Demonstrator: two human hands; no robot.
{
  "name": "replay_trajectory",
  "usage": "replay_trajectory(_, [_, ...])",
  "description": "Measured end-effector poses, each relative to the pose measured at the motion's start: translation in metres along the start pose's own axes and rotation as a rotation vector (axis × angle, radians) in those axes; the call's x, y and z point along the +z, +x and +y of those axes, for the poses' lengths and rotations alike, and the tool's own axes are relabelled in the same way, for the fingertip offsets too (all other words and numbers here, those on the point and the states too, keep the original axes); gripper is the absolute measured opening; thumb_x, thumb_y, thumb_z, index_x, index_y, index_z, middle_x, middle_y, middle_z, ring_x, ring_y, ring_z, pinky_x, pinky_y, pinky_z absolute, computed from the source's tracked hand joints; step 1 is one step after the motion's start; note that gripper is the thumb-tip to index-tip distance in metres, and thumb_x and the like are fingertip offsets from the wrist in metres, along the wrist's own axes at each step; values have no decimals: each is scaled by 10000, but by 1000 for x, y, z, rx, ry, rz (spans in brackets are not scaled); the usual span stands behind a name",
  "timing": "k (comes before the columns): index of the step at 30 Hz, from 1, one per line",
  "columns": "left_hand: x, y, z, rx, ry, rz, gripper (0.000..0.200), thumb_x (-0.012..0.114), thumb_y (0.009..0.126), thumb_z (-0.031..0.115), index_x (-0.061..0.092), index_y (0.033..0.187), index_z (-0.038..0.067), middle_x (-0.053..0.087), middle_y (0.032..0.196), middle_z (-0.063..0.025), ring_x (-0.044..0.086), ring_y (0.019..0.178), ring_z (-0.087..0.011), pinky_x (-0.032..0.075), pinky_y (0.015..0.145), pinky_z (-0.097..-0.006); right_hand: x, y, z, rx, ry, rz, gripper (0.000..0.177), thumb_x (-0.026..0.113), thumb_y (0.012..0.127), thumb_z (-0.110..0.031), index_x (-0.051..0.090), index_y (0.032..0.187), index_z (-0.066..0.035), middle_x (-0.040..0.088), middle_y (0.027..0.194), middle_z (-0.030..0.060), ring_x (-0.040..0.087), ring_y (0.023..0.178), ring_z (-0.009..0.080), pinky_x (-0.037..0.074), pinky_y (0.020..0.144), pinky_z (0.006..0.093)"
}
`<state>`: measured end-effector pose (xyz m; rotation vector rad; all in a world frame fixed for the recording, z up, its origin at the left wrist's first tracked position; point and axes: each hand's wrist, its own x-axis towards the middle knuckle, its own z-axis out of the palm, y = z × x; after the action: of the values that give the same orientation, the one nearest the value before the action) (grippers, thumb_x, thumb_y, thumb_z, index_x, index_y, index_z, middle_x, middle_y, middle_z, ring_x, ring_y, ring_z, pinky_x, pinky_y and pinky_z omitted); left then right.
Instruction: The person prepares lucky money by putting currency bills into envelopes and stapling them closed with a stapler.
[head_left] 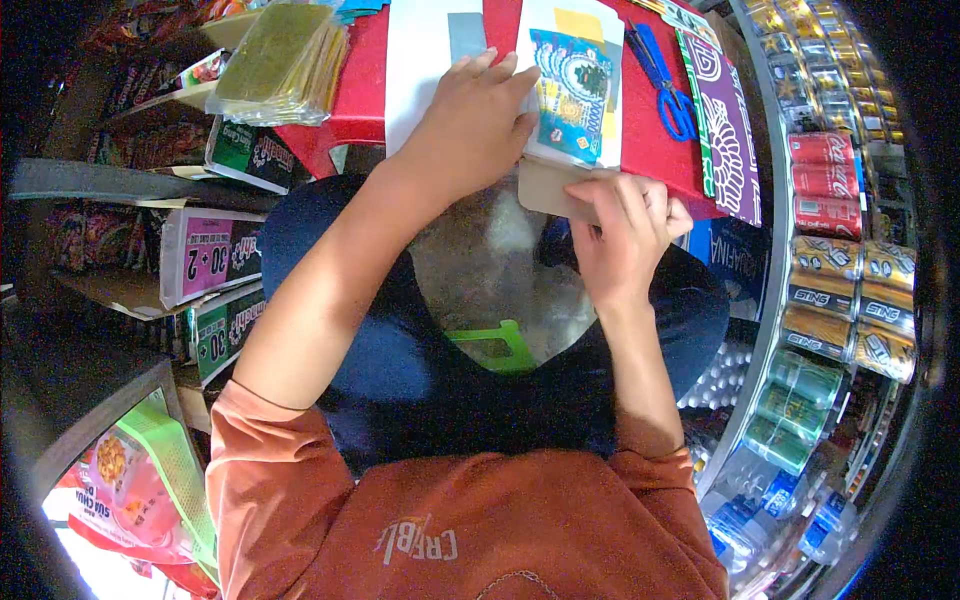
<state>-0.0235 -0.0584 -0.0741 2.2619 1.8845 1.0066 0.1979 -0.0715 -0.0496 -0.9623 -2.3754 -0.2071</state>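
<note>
My left hand (pixel 478 125) lies with its fingers apart over a white sheet (pixel 408 75) that has a grey strip (pixel 466 36) on it. Its fingertips reach the left edge of a blue printed packet (pixel 573 95), which rests on another white sheet (pixel 612 120) with a yellow patch. My right hand (pixel 630 235) is closed at the table's near edge, thumb and fingers pinching a grey-brown card (pixel 545 190) that sticks out below the packet. Blue-handled scissors (pixel 676 108) lie to the right of the sheets.
The red table (pixel 360 65) carries a stack of greenish flat packs (pixel 275 65) at its left corner and a purple patterned package (pixel 730 135) at its right. Shelves with boxes (pixel 212 255) stand on the left; drink cans (pixel 828 185) and bottles (pixel 745 525) line the right.
</note>
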Motion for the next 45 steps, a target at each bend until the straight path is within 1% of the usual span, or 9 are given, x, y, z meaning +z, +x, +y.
replay_trajectory(9, [0, -2, 0, 0, 4, 14, 491, 619, 940, 247, 561, 1377, 29, 537, 1415, -263, 447, 1370, -437, 360, 1150, -483, 0, 10, 6, -19, 35, -16, 328, 791, 642, -111, 683, 935, -210, 655, 1006, -75, 571, 975, 182, 304, 864, 405])
replay_trajectory(12, [1, -2, 0, -1, 8, 9, 488, 621, 942, 247, 563, 1374, 27, 539, 1414, -260, 447, 1372, -433, 359, 1152, -480, 0, 11, 4, 9, 20, -6, 318, 808, 631, -63, 702, 905, -184, 690, 969, -47, 593, 941, 185, 315, 858, 357])
replay_trajectory(15, [2, -2, -1, -7, 6, 8, 487, 623, 944, 250, 564, 1370, 21, 540, 1414, -257, 450, 1370, -430, 358, 1152, -479, 2, 12, 6, 9, 27, 4, 307, 806, 674, -130, 695, 951, -199, 664, 984, -63, 576, 958, 181, 311, 858, 401])
replay_trajectory(21, [3, -2, -2, 10, 10, 28, 489, 626, 944, 262, 567, 1359, 11, 539, 1409, -267, 469, 1352, -434, 363, 1148, -481, 0, 22, 8, 32, 133, 39, 213, 809, 781, -160, 713, 970, -173, 702, 981, -29, 605, 932, 194, 323, 850, 362])
replay_trajectory(25, [0, -3, -2, 29, 5, 55, 498, 623, 947, 286, 566, 1352, 2, 555, 1386, -275, 485, 1332, -445, 372, 1139, -481, -7, 25, 13, 34, 227, -4, 214, 796, 806, -148, 726, 1007, -159, 707, 1003, -4, 613, 941, 195, 329, 852, 347])
replay_trajectory(33, [5, 1, -7, 18, -27, 86, 516, 613, 962, 368, 585, 1313, -9, 585, 1335, -273, 518, 1282, -452, 390, 1111, -487, -23, 30, 21, -70, 262, -57, 206, 802, 784, -142, 752, 983, -159, 690, 1010, -16, 605, 942, 199, 356, 834, 352])
replay_trajectory(39, [-4, 9, 0, 26, 8, 57, 580, 686, 901, 468, 614, 1328, 82, 594, 1325, -254, 508, 1290, -441, 379, 1109, -483, -30, 24, 21, -94, 247, -129, 251, 814, 739, -147, 767, 984, -174, 671, 1040, -23, 601, 967, 206, 365, 846, 361])
replay_trajectory(42, [2, 10, -3, 71, -2, 102, 576, 718, 872, 475, 632, 1332, 141, 593, 1331, -236, 506, 1291, -438, 379, 1105, -485, -32, 22, 20, -96, 231, -148, 265, 815, 730, -150, 769, 989, -177, 668, 1048, -21, 602, 970, 208, 370, 852, 363])
replay_trajectory(45, [4, 10, -8, 99, 19, 58, 570, 734, 859, 468, 643, 1329, 159, 587, 1345, -225, 518, 1278, -429, 379, 1106, -479, -35, 22, 19, -96, 227, -156, 260, 814, 730, -151, 770, 986, -175, 669, 1048, -20, 604, 967, 207, 374, 849, 364])
